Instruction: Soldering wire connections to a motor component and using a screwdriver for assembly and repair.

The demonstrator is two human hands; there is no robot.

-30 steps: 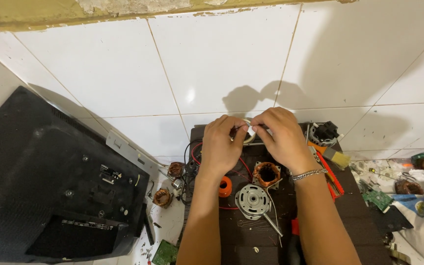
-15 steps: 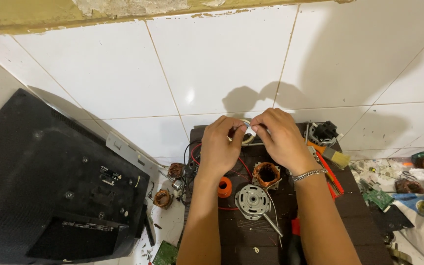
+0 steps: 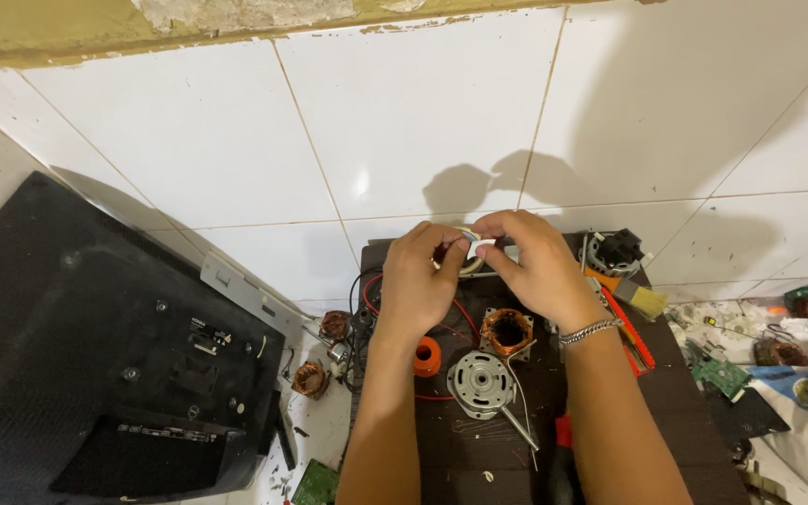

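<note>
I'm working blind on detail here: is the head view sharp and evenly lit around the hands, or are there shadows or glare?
Head view: sharp. The left hand and right hand, pinching a small white part, cast a soft shadow up the white tiled wall. A small glare spot sits left of it. The dark board below is dim but readable.

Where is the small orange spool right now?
In the head view, the orange spool sits on the dark board, just below the left hand and left of the round silver motor.
</note>
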